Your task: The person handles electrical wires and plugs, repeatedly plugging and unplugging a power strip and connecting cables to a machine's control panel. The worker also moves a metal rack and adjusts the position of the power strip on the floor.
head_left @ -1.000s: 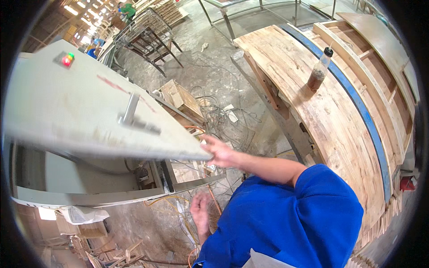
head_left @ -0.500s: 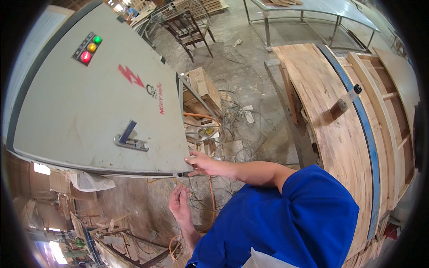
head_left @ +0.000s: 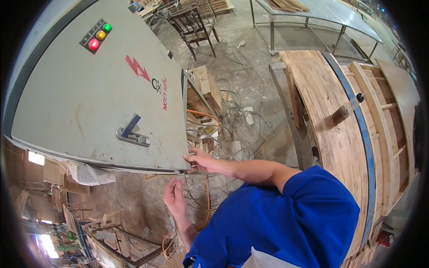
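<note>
Cabinet door, right hand at its corner

Right fingertips touch the grey door's near corner, handle side. Wrapped round the edge or only pressing: can't tell. Probably placed there because that corner steers the door best. Door spreads left of these fingers, looks near flush with its frame; latched or not, unclear.

Left hand just below and slightly left of the right fingers, in the air, apart from the door. Fingers loosely curled, nothing seen in them; likely out of the edge's way to avoid a pinch.

Lever handle up-left of the right fingers, standing off its plate, presumably for easy grabbing. Lamps farther up-left, red, amber and green, likely high for visibility. Cables tangled beyond the fingers, beside wooden box. Well right of them: bottle on wooden bench, perhaps for reach.
</note>
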A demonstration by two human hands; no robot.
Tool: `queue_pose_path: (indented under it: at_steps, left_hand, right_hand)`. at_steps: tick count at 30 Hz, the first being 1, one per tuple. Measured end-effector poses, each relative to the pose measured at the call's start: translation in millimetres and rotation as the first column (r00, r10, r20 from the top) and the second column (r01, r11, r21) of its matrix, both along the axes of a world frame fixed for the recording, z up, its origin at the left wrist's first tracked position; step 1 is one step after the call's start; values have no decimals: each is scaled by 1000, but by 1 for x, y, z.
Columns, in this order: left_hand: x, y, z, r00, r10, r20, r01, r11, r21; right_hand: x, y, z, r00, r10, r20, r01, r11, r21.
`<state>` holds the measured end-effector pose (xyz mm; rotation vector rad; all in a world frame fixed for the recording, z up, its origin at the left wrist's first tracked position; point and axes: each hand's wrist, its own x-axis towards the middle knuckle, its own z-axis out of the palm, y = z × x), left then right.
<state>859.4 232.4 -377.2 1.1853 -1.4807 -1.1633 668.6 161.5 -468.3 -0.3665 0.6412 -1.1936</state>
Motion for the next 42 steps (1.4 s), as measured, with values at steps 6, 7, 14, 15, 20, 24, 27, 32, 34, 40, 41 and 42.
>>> queue_pose_path:
  at_steps: [6,7,14,15,20,24,27,32,34,40,41,42]
  left_hand:
    - [3,-6,-14,999,-46,-1,46,999,-8]
    - [4,-8,-14,999,-46,5,46,999,-3]
    - [5,-8,-12,999,-43,6,43,998,45]
    - [6,-7,-12,999,-45,9,44,998,49]
    - [2,-5,-7,999,-34,-30,36,996,79]
    - [16,-10,-11,997,-45,-64,49,997,66]
    - [13,-9,-9,996,-4,-86,9,998,56]
    - [13,-17,-27,996,-53,-79,54,998,12]
    - [13,-18,-43,996,-43,-77,45,999,23]
    - [-1,-20,-49,993,-117,14,116,992,50]
    - [-5,-21,-47,989,-140,40,138,989,47]
    - [-8,-19,-48,987,-156,26,154,985,74]
  right_hand:
    - [1,3,6,1000,17,9,-17,1000,13]
    - [1,2,7,1000,12,6,-12,1000,21]
    - [0,2,8,1000,9,2,-9,1000,-17]
    - [1,3,9,1000,8,4,-8,1000,-11]
    - [1,4,5,1000,10,-18,-10,1000,15]
    - [-12,11,4,999,21,-40,-21,1000,17]
    - [-40,21,-15,999,-21,26,22,1000,0]
    - [-102,58,-39,943,-239,-233,176,948,-264]
    - [-135,77,-43,892,-311,-328,256,945,-203]
    - [-184,86,-39,905,-409,-120,411,912,-8]
    - [-187,87,-36,906,-416,-81,417,909,-10]
    - [-188,88,-34,905,-422,-43,422,906,-10]
